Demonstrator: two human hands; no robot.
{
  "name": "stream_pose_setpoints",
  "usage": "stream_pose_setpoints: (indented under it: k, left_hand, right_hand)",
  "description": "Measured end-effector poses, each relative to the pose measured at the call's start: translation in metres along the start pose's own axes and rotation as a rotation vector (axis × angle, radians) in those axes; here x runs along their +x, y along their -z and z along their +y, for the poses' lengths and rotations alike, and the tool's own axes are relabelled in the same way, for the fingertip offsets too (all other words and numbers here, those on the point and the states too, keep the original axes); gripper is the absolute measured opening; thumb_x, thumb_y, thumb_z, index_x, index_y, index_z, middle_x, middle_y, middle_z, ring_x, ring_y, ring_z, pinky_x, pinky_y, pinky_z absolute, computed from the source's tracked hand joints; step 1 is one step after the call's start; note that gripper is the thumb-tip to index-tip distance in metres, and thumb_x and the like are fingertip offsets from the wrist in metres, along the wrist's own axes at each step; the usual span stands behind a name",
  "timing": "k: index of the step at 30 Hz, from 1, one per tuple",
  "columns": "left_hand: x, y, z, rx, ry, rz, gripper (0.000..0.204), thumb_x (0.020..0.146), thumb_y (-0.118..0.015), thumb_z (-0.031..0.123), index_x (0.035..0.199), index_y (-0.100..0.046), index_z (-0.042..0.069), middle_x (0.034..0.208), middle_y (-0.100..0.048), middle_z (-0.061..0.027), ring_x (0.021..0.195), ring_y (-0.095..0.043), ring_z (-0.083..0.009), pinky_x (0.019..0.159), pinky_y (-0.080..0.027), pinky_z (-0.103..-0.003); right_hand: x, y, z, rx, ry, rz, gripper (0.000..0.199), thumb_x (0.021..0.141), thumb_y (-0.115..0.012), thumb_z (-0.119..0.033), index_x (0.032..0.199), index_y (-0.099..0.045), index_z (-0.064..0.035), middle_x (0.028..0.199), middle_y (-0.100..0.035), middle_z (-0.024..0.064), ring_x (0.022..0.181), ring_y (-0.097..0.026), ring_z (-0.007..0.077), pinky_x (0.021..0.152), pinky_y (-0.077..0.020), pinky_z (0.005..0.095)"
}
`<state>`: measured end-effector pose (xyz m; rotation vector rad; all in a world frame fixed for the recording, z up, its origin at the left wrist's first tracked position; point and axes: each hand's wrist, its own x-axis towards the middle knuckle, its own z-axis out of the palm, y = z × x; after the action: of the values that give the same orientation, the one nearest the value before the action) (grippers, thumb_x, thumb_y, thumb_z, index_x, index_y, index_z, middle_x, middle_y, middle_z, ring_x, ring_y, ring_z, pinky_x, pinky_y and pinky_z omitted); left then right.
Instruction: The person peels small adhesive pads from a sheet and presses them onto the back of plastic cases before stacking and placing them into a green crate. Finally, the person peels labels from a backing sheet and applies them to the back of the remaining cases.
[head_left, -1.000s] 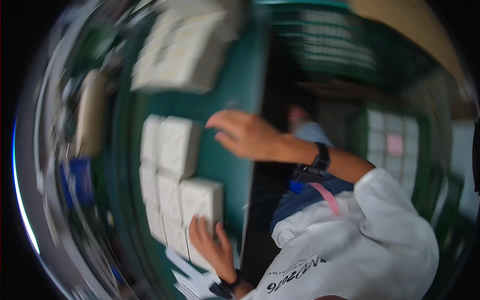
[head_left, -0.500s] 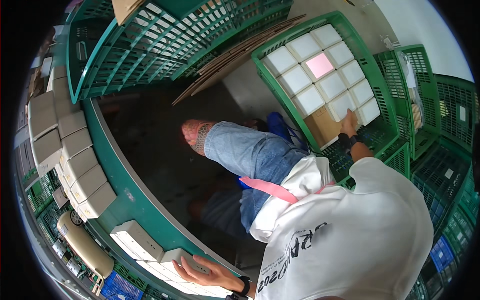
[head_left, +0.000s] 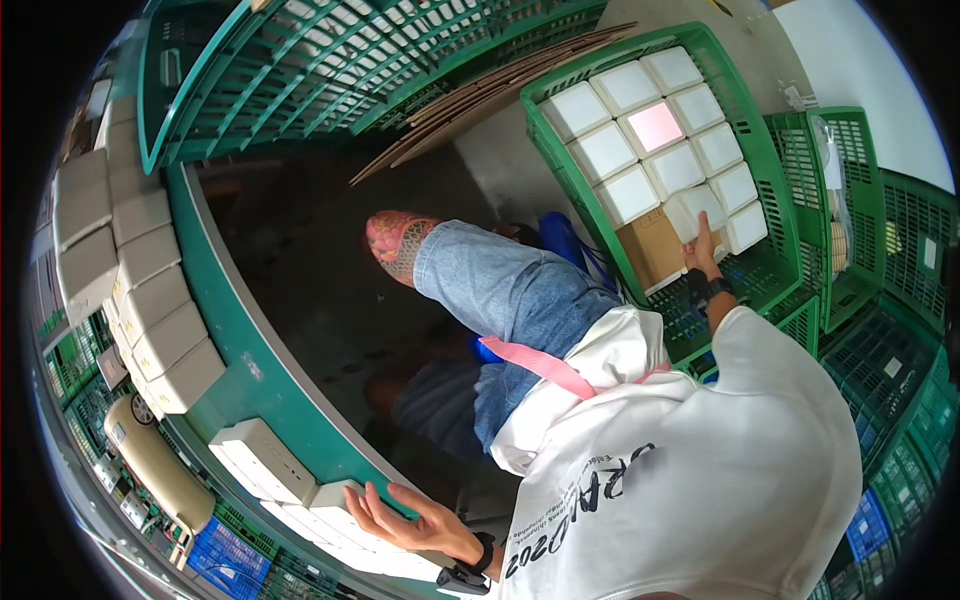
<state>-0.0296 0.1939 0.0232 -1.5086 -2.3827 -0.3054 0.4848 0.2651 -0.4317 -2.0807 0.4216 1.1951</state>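
On the right stands a green crate [head_left: 775, 190] with rows of square white boxes [head_left: 632, 195], one of them pink-topped [head_left: 656, 127]. My right hand [head_left: 704, 250] grips a white box [head_left: 690, 210] at the near edge of these rows, thumb on its upper face. This box sits tilted and a little raised from its neighbours. Beside it, brown cardboard [head_left: 652, 250] shows at the crate's near left part. At the lower left, my left hand [head_left: 425, 522] rests open, fingers spread, over a row of white boxes [head_left: 335, 505] on the green bench.
Stacked pale boxes [head_left: 150, 290] line the green bench [head_left: 245, 365] at the left. A large green crate [head_left: 300, 85] stands at the upper left, with flat cardboard sheets [head_left: 480, 95] beside it. More green crates [head_left: 850, 200] are at the right. A beige tank [head_left: 160, 470] lies beyond the bench.
The white box at my right hand has tilted and risen slightly out of line with the others. My left hand stays over the bench boxes. The whole view has shifted a little.
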Motion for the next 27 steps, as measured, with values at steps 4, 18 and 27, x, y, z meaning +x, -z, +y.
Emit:
stream_pose_setpoints:
  k: [4, 18, 27]
  left_hand:
    - [-0.007, -0.003, 0.003, -0.082, 0.02, 0.044, 0.019, 0.097, -0.057, 0.007, 0.113, -0.064, -0.002, 0.131, -0.056, -0.0211, 0.119, -0.056, -0.0365, 0.098, -0.046, -0.043]
    - [-0.075, 0.039, -0.033, -0.212, 0.37, 0.263, 0.026, 0.083, -0.064, -0.004, 0.11, -0.064, -0.003, 0.129, -0.056, -0.0237, 0.116, -0.056, -0.0402, 0.099, -0.044, -0.045]
    - [-0.158, 0.058, -0.051, 0.199, 0.893, 0.387, 0.035, 0.087, -0.063, 0.001, 0.121, -0.058, -0.003, 0.139, -0.048, -0.0247, 0.126, -0.047, -0.0418, 0.105, -0.038, -0.047]
  right_hand:
    - [-0.105, -0.006, -0.026, 0.01, 0.202, -0.184, 0.071, 0.079, -0.072, -0.06, 0.122, -0.056, -0.0059, 0.096, -0.063, 0.0033, 0.077, -0.054, 0.0095, 0.061, -0.047, 0.0306]
    - [-0.61, -0.252, -0.047, -0.341, 2.377, -1.728, 0.054, 0.077, -0.07, -0.002, 0.128, -0.052, -0.0007, 0.123, -0.062, 0.0151, 0.111, -0.059, 0.0318, 0.099, -0.0462, 0.0387]
    - [-0.657, -0.293, 0.036, -0.613, 2.742, -1.951, 0.061, 0.069, -0.064, 0.006, 0.128, -0.051, -0.0012, 0.138, -0.051, 0.018, 0.129, -0.046, 0.041, 0.108, -0.0399, 0.0485]
